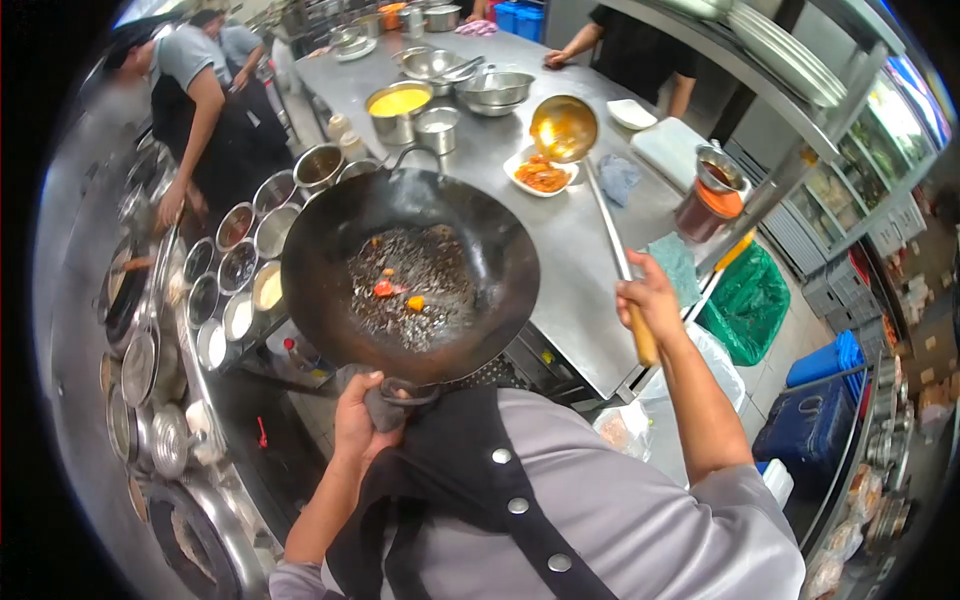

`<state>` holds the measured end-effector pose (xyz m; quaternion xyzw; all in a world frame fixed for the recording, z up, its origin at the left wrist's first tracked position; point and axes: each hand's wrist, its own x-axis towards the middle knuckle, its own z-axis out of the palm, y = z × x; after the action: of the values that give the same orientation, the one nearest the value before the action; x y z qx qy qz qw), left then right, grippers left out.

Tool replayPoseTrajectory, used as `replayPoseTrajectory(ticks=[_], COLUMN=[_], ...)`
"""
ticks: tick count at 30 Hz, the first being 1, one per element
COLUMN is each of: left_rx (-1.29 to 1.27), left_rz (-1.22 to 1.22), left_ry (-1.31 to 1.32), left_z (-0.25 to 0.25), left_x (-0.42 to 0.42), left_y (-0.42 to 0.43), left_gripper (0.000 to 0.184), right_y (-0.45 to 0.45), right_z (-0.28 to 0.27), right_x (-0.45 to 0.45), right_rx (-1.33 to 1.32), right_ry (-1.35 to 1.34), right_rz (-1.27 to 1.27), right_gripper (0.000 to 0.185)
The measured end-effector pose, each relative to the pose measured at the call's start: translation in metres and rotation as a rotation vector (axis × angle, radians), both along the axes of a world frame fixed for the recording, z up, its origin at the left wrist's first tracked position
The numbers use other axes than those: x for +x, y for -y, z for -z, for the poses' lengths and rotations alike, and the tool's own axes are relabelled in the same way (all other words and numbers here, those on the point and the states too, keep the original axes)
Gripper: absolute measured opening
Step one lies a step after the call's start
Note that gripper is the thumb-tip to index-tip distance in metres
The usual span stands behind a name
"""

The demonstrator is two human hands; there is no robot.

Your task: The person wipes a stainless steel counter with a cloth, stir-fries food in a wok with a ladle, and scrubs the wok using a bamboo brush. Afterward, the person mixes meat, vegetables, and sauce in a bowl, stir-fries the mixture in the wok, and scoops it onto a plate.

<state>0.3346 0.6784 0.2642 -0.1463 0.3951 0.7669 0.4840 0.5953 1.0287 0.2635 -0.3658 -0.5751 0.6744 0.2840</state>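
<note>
My left hand [362, 415] is closed round the near loop handle of a large dark wok [330, 240], with a grey cloth [384, 408] between palm and metal. Inside the wok are an oily residue and a few red and orange food bits [385, 289]. My right hand [650, 295] grips the wooden end of a long-handled ladle [607, 215]. The ladle's bowl is over the table, at the back edge of a white dish [520, 180] that holds orange-red food [541, 175].
Several metal containers [238, 264] line the wok's left side. A pot of yellow liquid [398, 104] and metal bowls [497, 92] stand on the steel table [590, 330]. Two people [205, 90] are at the left; another person [640, 60] is behind the table. A shelf with plates [785, 50] overhangs the right.
</note>
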Motion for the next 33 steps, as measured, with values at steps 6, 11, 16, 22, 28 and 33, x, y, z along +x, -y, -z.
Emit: replayPoseTrajectory(ticks=[6,11,16,22,28,33], left_rx=[-0.041,-0.026,-0.055,-0.061,0.044,-0.016], left_rz=[-0.017,-0.19,-0.271,-0.339,-0.217,-0.243], left_ry=[-0.159,-0.422,-0.593,-0.513,-0.195,-0.321], left_z=[0.004,0.003,0.007,0.008,0.015,0.0], left_x=[0.0,0.008,0.005,-0.011,-0.02,-0.013], left_y=[0.0,-0.02,-0.027,-0.009,0.011,0.005], left_gripper=[0.014,0.018,0.044,0.033,0.017,0.022], right_y=[0.076,0.117,0.171,0.145,0.121,0.137], right_z=[-0.084,-0.135,-0.175,-0.103,-0.084,-0.111], right_x=[0.018,-0.026,-0.079,-0.076,-0.055,-0.086], right_rx=[-0.287,-0.446,-0.738,-1.145,-0.998,-0.376], right_ry=[0.159,0.335,0.047,-0.572,-0.401,0.293], right_rz=[-0.261,-0.48,-0.565,-0.727,-0.653,-0.558], right_gripper=[0.06,0.053,0.041,0.047,0.05,0.053])
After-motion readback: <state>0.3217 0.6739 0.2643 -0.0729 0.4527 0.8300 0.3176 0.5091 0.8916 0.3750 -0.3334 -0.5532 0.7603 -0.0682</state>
